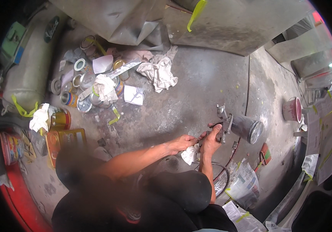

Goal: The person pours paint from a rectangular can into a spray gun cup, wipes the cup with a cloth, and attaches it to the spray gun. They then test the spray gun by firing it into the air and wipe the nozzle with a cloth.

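White cloth (189,155), one, is pinched by the left hand (181,143); the right hand (211,144) grips one spray gun (229,123).

I'm in a paint workshop, shown by the spray gun (241,128) I hold, the clustered tins (87,81), the big metal tank (32,63) and the stained concrete floor (191,102).

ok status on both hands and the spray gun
Right hand gripping spray gun. Left hand close by, white rag just below, grip unclear. Hose beside right forearm.
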`<state>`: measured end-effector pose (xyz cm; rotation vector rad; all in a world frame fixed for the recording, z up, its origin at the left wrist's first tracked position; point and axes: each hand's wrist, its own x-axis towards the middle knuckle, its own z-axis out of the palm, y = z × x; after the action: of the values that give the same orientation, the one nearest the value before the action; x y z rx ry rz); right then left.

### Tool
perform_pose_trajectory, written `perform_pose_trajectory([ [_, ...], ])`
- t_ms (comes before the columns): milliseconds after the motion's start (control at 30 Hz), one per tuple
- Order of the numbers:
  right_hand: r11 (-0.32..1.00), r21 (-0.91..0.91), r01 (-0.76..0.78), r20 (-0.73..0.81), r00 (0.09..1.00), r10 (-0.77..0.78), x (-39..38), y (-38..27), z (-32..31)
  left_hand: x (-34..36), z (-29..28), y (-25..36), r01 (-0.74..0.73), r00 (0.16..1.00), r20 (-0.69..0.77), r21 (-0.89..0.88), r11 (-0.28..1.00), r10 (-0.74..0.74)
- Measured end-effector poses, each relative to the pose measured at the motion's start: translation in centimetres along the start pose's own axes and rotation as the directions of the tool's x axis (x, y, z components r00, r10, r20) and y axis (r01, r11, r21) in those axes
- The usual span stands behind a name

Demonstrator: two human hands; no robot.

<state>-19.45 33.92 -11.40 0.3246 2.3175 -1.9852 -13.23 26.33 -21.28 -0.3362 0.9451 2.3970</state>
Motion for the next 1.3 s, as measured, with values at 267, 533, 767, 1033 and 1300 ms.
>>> perform_pose_trajectory([
  [267, 0.995, 0.103, -0.005, -0.021, 1.0, 0.007, -0.1, -0.2, -0.9, -0.4, 0.7, 1.0, -0.068, 0.998, 0.019, 0.052, 0.996, 0.067],
  [533, 0.973, 0.232, 0.017, -0.056, 0.998, -0.005, -0.1, 0.0, -1.3, -0.9, 1.2, 1.8, -0.072, 0.997, 0.033, 0.14, 0.987, 0.068],
  [767, 0.995, -0.015, 0.098, -0.058, 0.993, -0.099, -0.3, -1.3, -0.6, -2.4, 4.5, 6.5, -0.352, 0.611, -0.167, 0.818, 0.455, 0.774],
  [1033, 0.955, 0.033, 0.295, 0.009, 0.955, -0.295, 0.7, 3.9, -1.9, -1.6, 9.9, 15.5, -0.577, 0.495, 0.708, 0.701, -0.42, 0.504],
  [1300, 1.0, -0.004, 0.031, 0.163, 0.986, -0.03, 0.4, 3.8, -4.0, -2.3, 11.5, 17.0, -0.569, 0.63, 0.693, 0.719, -0.398, 0.35],
])
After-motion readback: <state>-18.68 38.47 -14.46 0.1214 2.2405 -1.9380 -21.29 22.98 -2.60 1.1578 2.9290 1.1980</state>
